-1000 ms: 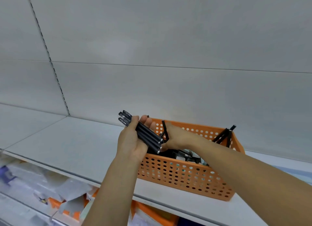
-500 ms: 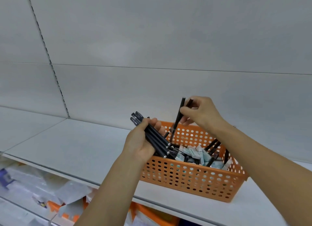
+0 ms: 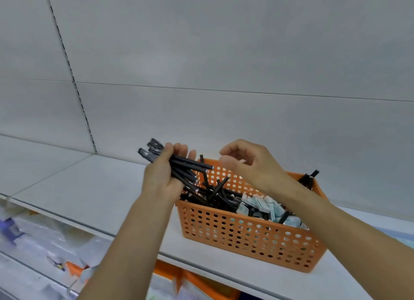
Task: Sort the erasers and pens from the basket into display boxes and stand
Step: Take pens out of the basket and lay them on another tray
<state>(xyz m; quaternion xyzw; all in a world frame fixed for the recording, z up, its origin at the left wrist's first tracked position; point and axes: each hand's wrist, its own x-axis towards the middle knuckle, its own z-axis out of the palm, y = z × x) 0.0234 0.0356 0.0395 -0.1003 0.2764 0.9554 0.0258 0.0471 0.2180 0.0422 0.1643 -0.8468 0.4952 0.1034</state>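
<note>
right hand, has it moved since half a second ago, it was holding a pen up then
Yes. The right hand has dropped closer to the orange basket rim and no longer holds a pen; its fingers hang loosely curled.

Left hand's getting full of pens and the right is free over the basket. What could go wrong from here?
1. The pens in the left hand fan out unevenly; adding more may let one slip onto the shelf.
2. Loose pens in the basket lie crossed over the erasers; pulling one may flick an eraser out.
3. The right hand hangs empty, fingers loosely curled, and its forearm crosses over the basket; reaching in could nudge the pens leaning at the far corner.
</note>
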